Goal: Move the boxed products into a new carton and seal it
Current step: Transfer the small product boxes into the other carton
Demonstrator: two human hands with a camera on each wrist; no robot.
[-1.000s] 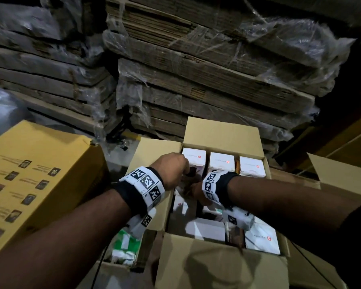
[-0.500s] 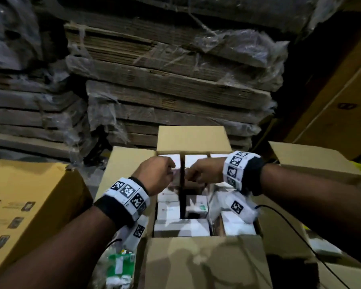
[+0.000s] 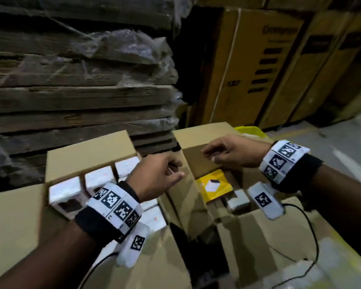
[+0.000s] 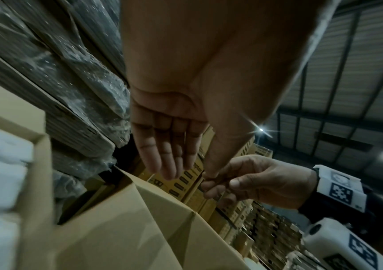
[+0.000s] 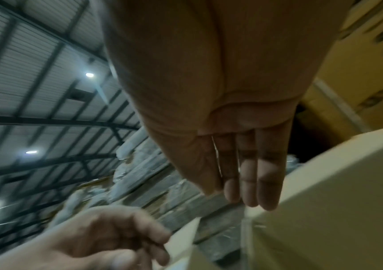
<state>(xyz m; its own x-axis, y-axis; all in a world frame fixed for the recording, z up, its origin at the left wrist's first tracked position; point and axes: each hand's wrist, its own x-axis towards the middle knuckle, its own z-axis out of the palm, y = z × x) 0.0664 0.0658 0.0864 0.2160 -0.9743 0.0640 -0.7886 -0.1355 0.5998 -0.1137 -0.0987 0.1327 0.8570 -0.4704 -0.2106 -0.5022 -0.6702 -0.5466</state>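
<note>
white product boxes (image 3: 100, 177) upright in an open carton (image 3: 88, 155) (tops blurred)

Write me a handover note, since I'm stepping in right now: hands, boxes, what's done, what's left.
Left hand: open, empty, above the gap between cartons.
Right hand: open, empty, over the right brown cardboard carton.
Small white product boxes fill the left brown cardboard carton. The right one holds a flat yellow box and a small white box.
Done: seemingly little moved.
Left: transfer the rest, close flaps, seal.
</note>
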